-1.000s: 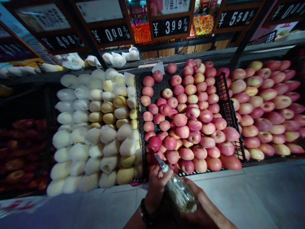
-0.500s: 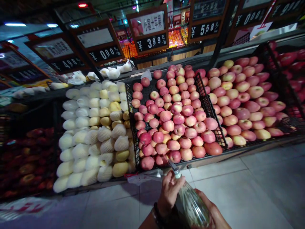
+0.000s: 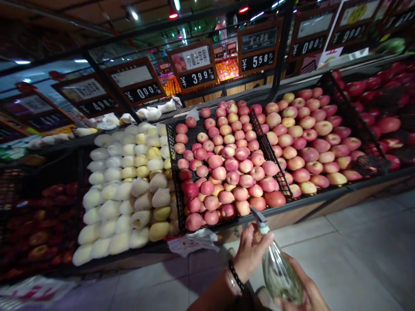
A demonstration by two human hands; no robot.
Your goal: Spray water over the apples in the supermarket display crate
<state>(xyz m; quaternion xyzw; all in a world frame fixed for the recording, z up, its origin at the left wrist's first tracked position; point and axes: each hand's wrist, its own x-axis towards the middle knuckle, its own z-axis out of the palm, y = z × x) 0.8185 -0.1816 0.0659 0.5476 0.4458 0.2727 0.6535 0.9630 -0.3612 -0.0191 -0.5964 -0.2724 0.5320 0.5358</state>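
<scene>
The left hand point(image 3: 251, 250) was closed about the neck of a clear spray bottle point(image 3: 280, 274), its fingers point(image 3: 256, 235) wrapped just under the pale spray head point(image 3: 261, 220), which pointed up and away toward the fruit; whether a finger lay on the trigger could not be told. The right hand point(image 3: 308, 293) cupped the lower body of the bottle from beneath and to the right, fingers curled against the plastic, partly cut off by the frame edge. A dark bracelet point(image 3: 236, 275) sat on the left wrist. The bottle was held tilted over the tiled floor point(image 3: 340, 255), clear of the display and just short of its front edge. In my judgement, the chief risk was a slip: the bottle looked smooth and lay slanted across both hands, so a loosened grip would drop it onto the tiles, and any leak there would leave a slick patch underfoot. A white plastic bag point(image 3: 194, 242) hung at the shelf front, just left of the fingers, and could catch a sleeve or the nozzle. Directly beyond the fingers, a black crate point(image 3: 173, 172) held pink-red apples point(image 3: 227, 172), heaped toward the front, where a knock might start some rolling. To its right a second crate point(image 3: 372, 166) held larger, paler apples point(image 3: 308, 138). To the left lay yellow pears point(image 3: 129, 185), many in white foam netting. Price boards point(image 3: 194, 69) hung behind.
</scene>
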